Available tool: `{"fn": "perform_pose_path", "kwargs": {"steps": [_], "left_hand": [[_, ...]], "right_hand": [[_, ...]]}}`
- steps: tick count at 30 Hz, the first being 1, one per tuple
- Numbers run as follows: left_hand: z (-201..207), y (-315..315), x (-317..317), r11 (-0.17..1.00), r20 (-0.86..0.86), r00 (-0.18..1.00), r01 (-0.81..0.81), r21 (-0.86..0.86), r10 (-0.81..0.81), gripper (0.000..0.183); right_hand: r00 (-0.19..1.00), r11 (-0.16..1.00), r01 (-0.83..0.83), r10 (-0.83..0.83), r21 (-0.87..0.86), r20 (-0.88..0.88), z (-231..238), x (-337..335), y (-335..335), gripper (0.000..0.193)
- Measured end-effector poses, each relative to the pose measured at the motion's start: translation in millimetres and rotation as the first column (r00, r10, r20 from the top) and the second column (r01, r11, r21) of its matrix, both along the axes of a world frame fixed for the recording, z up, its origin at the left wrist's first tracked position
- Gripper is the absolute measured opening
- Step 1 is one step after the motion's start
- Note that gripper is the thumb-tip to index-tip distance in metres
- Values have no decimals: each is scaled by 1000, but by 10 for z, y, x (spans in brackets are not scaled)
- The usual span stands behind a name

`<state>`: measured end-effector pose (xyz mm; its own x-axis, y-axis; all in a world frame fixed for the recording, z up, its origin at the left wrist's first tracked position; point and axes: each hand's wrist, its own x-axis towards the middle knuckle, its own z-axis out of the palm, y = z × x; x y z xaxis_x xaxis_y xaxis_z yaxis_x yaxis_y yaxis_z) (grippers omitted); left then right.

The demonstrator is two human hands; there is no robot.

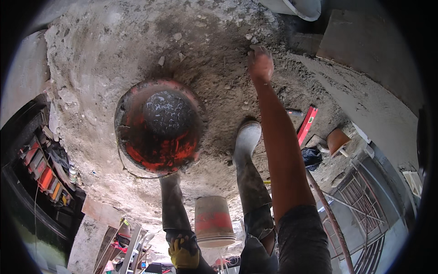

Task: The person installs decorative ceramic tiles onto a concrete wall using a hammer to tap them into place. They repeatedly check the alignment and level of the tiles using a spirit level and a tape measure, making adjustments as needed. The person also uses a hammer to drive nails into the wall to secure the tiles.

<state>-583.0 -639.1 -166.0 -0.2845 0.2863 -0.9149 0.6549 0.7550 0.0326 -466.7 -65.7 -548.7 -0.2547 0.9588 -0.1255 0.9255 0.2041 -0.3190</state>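
My right hand (261, 65) is bare and stretched forward, low over the loose grey sand and rubble at the foot of the wall-side slab. Its fingers curl downward; anything in them is hidden. My left hand (183, 254) wears a yellow work glove and rests on my left knee, its fingers spread and holding nothing. In front of my left boot (171, 194) lies a round, orange-red and black basin (175, 155) with a dark, white-flecked round middle. My right boot (248, 139) stands on the dirt beside the basin.
Between my legs is a dusty bucket (213, 219) with a red band. To the right lie a red spirit level (307, 124), a black bag (312, 158) and an orange-brown tool with a pale handle (337, 140). A metal pole (332, 219) and grille (360, 201) stand behind.
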Motion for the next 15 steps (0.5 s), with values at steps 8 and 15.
{"fn": "perform_pose_path", "kwargs": {"steps": [8, 15], "left_hand": [[40, 203, -33, 1000, -20, 1000, 11, -16, -12, 64], [78, 203, -63, 955, -53, 974, 228, 191, -222, 46]], "right_hand": [[964, 907, -139, 216, -399, 155, -50, -531, -372, 30], [988, 988, -150, 150, -29, 32, -299, -402, -646, 18]]}}
